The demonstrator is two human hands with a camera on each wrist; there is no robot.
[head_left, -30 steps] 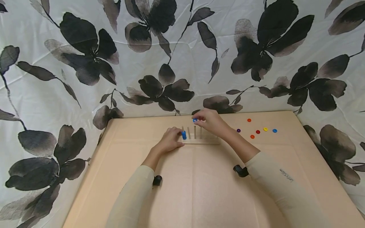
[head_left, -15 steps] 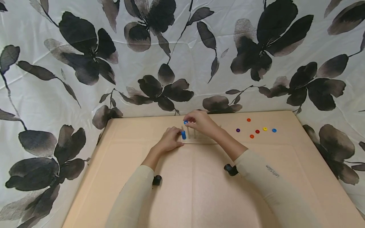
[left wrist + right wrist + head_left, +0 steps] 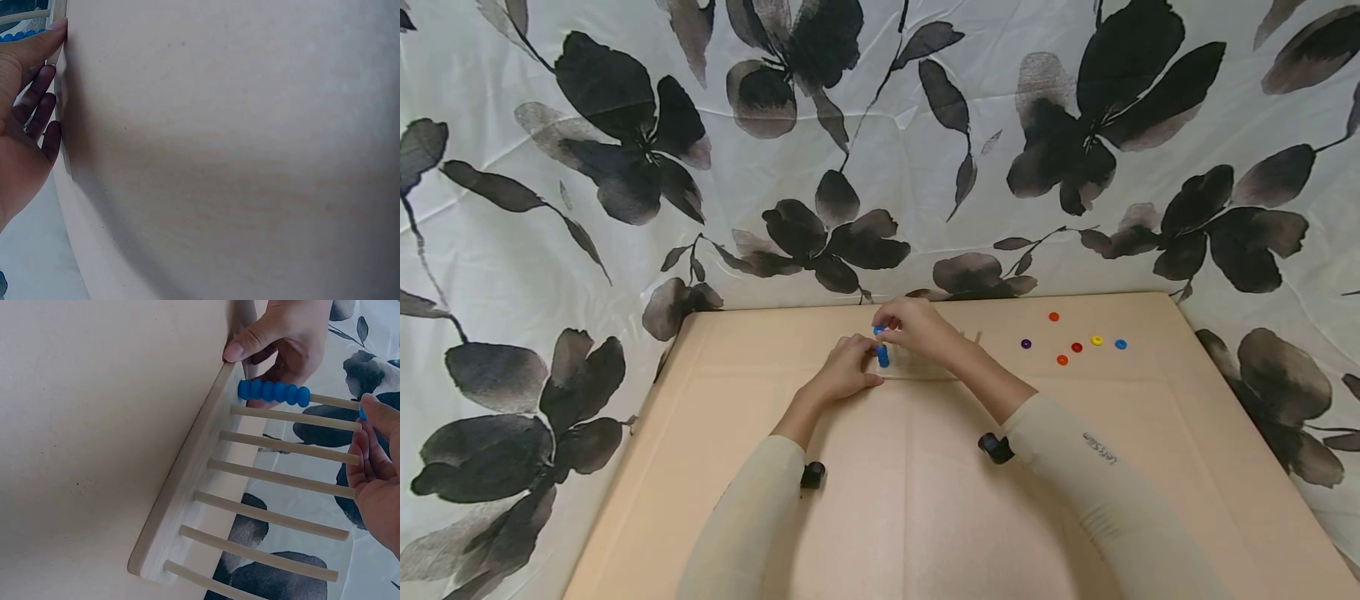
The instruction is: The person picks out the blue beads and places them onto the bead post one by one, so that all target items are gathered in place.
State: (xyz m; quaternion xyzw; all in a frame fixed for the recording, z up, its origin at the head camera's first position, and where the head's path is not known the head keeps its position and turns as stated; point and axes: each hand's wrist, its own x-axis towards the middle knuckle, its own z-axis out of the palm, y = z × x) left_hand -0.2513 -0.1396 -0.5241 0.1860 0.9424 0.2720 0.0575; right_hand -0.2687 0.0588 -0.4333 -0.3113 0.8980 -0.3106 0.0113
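A wooden peg rack (image 3: 182,487) stands near the far table edge, a row of several thin upright pegs in its base. Blue beads (image 3: 274,392) are stacked on the lower part of its leftmost peg; the other pegs seen in the right wrist view are bare. My left hand (image 3: 842,368) grips the left end of the base, thumb in front and fingers behind. Between thumb and fingers, my right hand (image 3: 919,330) pinches another blue bead (image 3: 362,414) at the tip of that leftmost peg. In the head view my right hand covers most of the pegs.
To the right of the rack, loose beads lie on the table (image 3: 925,500): a purple bead (image 3: 1026,343), an orange bead (image 3: 1054,317), a red bead (image 3: 1077,347), a yellow bead (image 3: 1097,340) and a blue bead (image 3: 1121,344). A floral cloth (image 3: 970,192) hangs behind.
My right hand has moved left with the blue bead, from over the middle pegs to the tip of the leftmost peg. The left hand stays at the base.
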